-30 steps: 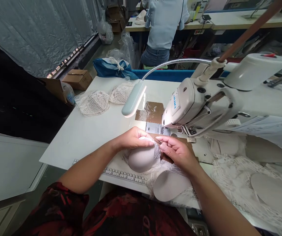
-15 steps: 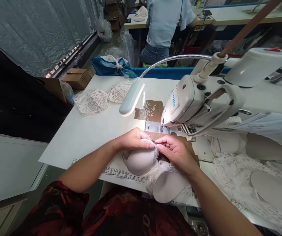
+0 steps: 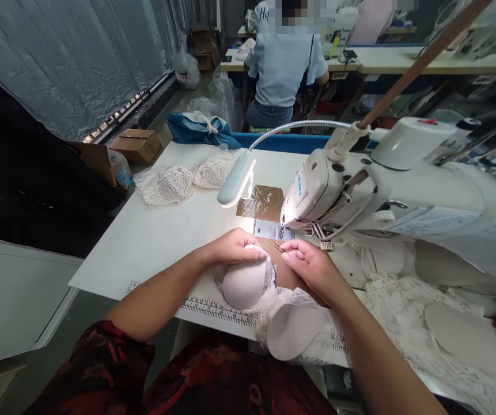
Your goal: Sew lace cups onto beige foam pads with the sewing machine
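Before the needle plate [image 3: 266,229], right hand [image 3: 310,262]: a thin tool [image 3: 279,248] is being pinched between the thumb and the bent fingers, with its points being directed toward the left hand; its exact kind cannot be told.
Left hand [image 3: 235,248]: a narrow grip is being held on the upper edge of a padded cup [image 3: 242,286]; the thumb is being laid on the near side, while the other fingers are mostly being hidden behind.
Tool and cup: a small gap is being left between the points and the lace edge [image 3: 270,276].
Second cup [image 3: 293,331]: it is being joined to the held one by lace, and is being supported at the near table edge, beside the right forearm.
Printed ruler [image 3: 219,309]: it is being partly covered by the lace garment.
Sewing machine [image 3: 338,187]: its head is being seen just beyond the right hand.
Lamp [image 3: 236,181]: it is being carried by a bent metal neck [image 3: 295,125], above the white table [image 3: 152,242].
Lace pieces [image 3: 170,187]: they are being supported at the far left of the table.
Lace pile [image 3: 386,302]: it is being spread right of the right forearm.
Farther away: a co-worker [image 3: 280,66] in light blue is being seen from behind, seated at another table [image 3: 403,60].
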Action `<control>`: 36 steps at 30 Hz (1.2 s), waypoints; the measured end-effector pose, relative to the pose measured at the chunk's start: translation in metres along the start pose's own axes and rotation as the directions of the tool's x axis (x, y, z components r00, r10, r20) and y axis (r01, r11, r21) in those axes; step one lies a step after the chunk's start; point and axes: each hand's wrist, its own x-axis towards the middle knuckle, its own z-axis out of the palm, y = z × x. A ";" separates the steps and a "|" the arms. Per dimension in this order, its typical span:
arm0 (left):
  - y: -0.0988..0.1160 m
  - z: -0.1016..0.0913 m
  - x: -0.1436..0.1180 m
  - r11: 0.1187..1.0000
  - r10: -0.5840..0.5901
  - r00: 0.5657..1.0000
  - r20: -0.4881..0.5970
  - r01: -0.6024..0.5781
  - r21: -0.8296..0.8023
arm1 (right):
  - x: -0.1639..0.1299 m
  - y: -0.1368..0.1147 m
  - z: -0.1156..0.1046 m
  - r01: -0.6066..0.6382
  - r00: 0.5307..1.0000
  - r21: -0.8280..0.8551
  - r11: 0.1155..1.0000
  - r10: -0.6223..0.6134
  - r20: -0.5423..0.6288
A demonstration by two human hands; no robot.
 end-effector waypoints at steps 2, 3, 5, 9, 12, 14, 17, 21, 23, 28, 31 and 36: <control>0.006 -0.001 -0.006 0.975 0.017 1.000 0.024 -0.022 0.222 | -0.015 0.002 -0.019 -0.043 0.999 -0.173 0.984 0.047 0.019; 0.010 0.001 -0.011 0.929 0.030 0.999 0.035 -0.041 0.367 | -0.025 0.003 -0.027 -0.051 0.998 -0.260 0.964 0.060 0.026; 0.016 0.006 -0.021 0.779 0.043 0.999 0.028 -0.051 0.625 | -0.046 0.009 -0.038 -0.062 0.995 -0.359 0.931 0.088 0.055; 0.018 0.016 -0.044 0.602 0.023 0.999 -0.039 0.017 0.798 | -0.081 0.022 -0.032 -0.098 0.985 -0.360 0.928 0.142 0.097; 0.009 0.013 -0.064 0.614 0.036 0.997 -0.073 0.036 0.788 | -0.087 0.023 -0.014 -0.094 0.995 -0.221 0.971 0.089 -0.033; 0.003 0.006 -0.079 0.636 0.068 0.993 -0.094 0.029 0.771 | -0.082 0.018 -0.002 -0.096 0.988 -0.145 0.985 0.076 -0.133; -0.001 -0.012 -0.102 0.659 0.122 0.982 -0.147 0.030 0.751 | -0.060 0.001 0.017 -0.101 0.989 -0.092 0.991 0.089 -0.122; 0.005 -0.053 -0.121 0.616 0.211 0.931 -0.299 0.111 0.780 | -0.009 -0.040 0.051 0.027 0.999 -0.051 0.998 -0.025 0.047; 0.012 -0.081 -0.123 0.590 0.335 0.839 -0.429 0.168 0.790 | 0.024 -0.065 0.070 0.223 0.973 -0.027 0.974 -0.221 0.067; 0.019 -0.152 -0.106 0.562 0.609 0.462 -0.645 0.322 0.762 | 0.119 -0.109 0.100 0.642 0.725 -0.272 0.717 -0.683 -0.087; 0.000 -0.171 -0.089 0.559 0.522 0.534 -0.665 0.375 0.740 | 0.156 -0.103 0.103 0.620 0.750 -0.369 0.692 -0.662 0.017; -0.036 -0.153 -0.079 0.535 0.371 0.693 -0.618 0.385 0.752 | 0.117 -0.059 0.081 0.563 0.814 -0.466 0.683 -0.554 0.173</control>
